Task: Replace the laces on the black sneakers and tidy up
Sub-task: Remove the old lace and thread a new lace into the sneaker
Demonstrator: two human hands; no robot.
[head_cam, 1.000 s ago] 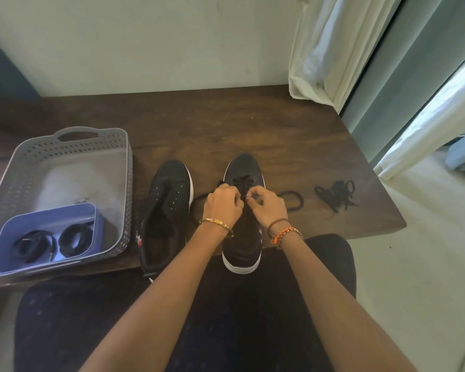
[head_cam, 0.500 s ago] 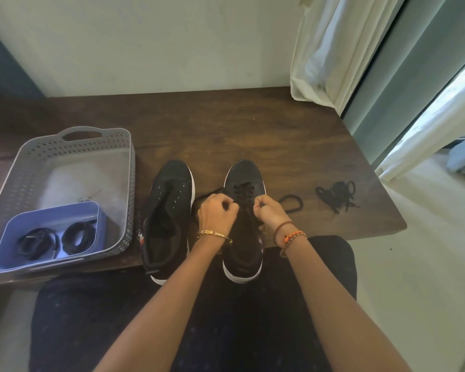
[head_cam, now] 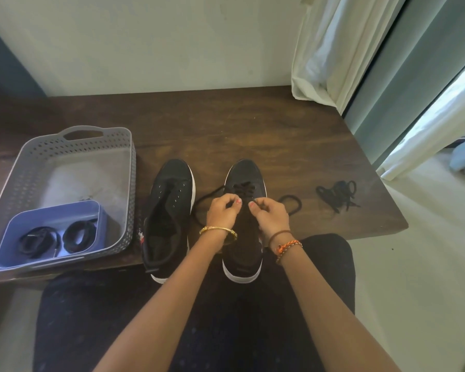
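Black sneakers are seen side by side on the dark wooden desk (head_cam: pixel 253 124), toes pointing away from the person, heels at the near edge. The left sneaker (head_cam: pixel 169 210) is unlaced, its eyelets bare and its tongue area open. The right sneaker (head_cam: pixel 243 178) is partly laced near the toe with a black lace (head_cam: pixel 243 187). Over its middle, both hands are held close together. The left hand (head_cam: pixel 222 213) is curled, with the lace apparently pinched between thumb and fingertips; a loose run of lace is seen looping out from under it between the two shoes. The right hand (head_cam: pixel 270 214) is likewise curled in a pinching grip on the lace, and a loop of lace (head_cam: pixel 291 204) is laid on the desk just beside it. A gold bangle is worn on the left wrist, and a brown band and an orange braided band on the right.

Farther right, near the desk's edge, a tangled pile of black lace (head_cam: pixel 337 193) is lying. At the left, a grey perforated basket (head_cam: pixel 130 183) is set on the desk, and inside its near corner a blue tub (head_cam: pixel 14 232) is placed, holding two coiled black laces (head_cam: pixel 59 238). A pale curtain (head_cam: pixel 322 49) is hung at the upper right.
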